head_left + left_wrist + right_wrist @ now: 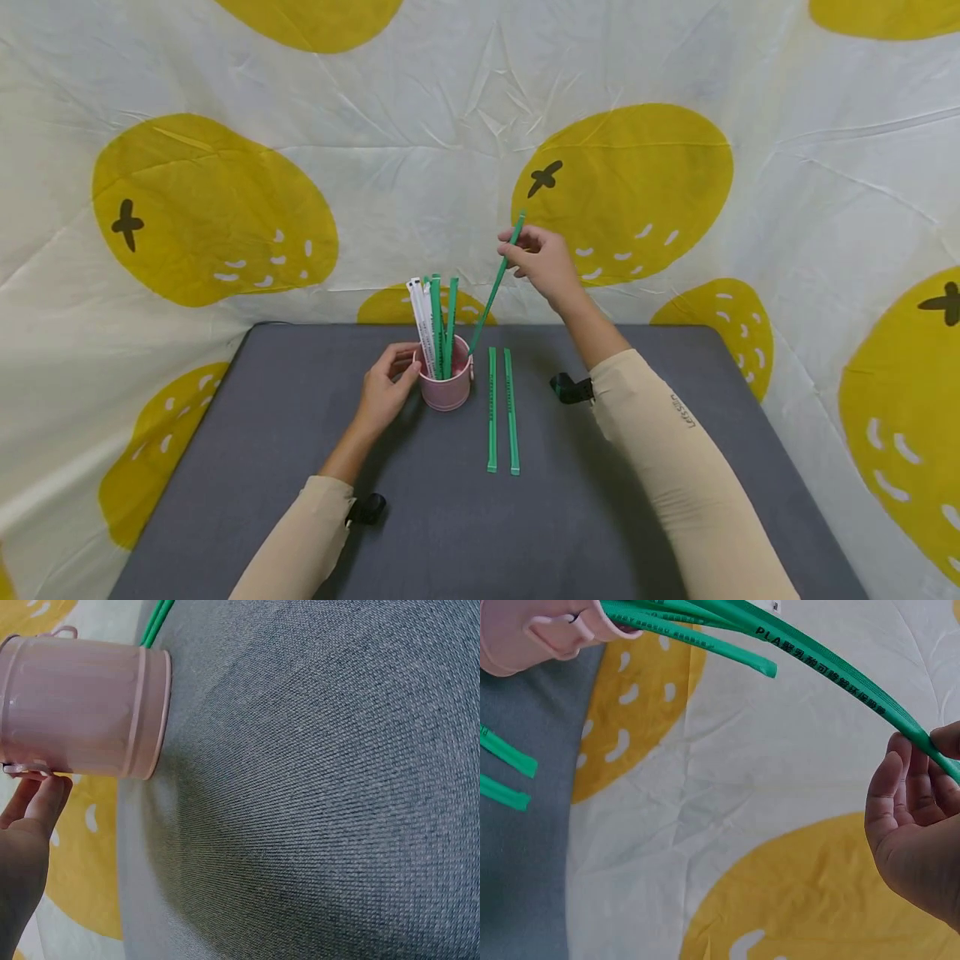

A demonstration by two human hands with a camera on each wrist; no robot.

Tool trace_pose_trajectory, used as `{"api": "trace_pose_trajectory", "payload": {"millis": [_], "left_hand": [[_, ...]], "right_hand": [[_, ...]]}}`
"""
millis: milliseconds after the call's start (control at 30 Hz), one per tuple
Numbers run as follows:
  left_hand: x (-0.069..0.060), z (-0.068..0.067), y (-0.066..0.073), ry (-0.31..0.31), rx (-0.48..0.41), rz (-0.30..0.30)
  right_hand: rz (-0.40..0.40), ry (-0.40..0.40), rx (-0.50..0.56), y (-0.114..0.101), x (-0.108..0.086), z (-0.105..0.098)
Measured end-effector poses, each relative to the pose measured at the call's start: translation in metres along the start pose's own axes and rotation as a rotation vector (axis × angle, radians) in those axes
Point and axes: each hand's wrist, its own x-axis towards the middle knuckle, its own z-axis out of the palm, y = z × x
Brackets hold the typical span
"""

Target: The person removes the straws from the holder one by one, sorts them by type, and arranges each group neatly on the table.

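Observation:
A small pink bucket [447, 395] stands upright, with several white-wrapped straws [422, 325] and green-wrapped straws [437, 312] leaning inside. At its left side, my left hand [384, 390] pinches the small side handle [31, 769] between thumb and fingers. Up and to the right, my right hand [546, 260] pinches a green-wrapped straw [497, 289] near its upper end. This straw slants down to the bucket's right rim and bends slightly in the right wrist view, with dark printing along it. Its lower tip is hidden at the bucket.
Two green-wrapped straws [492, 412] lie side by side on the dark grey table [450, 533], right of the bucket. Behind the table hangs a white cloth [435, 200] with large yellow shapes. Dark wrist devices [367, 509] show at both sleeves.

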Motion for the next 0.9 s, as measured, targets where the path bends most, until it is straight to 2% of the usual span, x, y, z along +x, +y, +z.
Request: {"api": "trace_pose_trajectory", "payload": {"millis": [167,500,700,900], "left_hand": [[0.0,0.0,0.0,0.002,0.002,-0.003],[-0.001,-0.002,0.0,-0.009,0.003,-0.003],[-0.001,-0.002,0.0,-0.002,0.013,-0.004],[-0.001,-0.003,-0.001,-0.005,0.025,-0.011]], "right_hand": [[0.033,-0.017,-0.021,0.007,-0.006,-0.012],[0.103,-0.067,-0.057,0.037,-0.022,-0.038],[0.181,-0.069,-0.054,0.052,-0.029,-0.048],[0.226,-0.084,-0.068,0.071,-0.034,-0.056]]}}
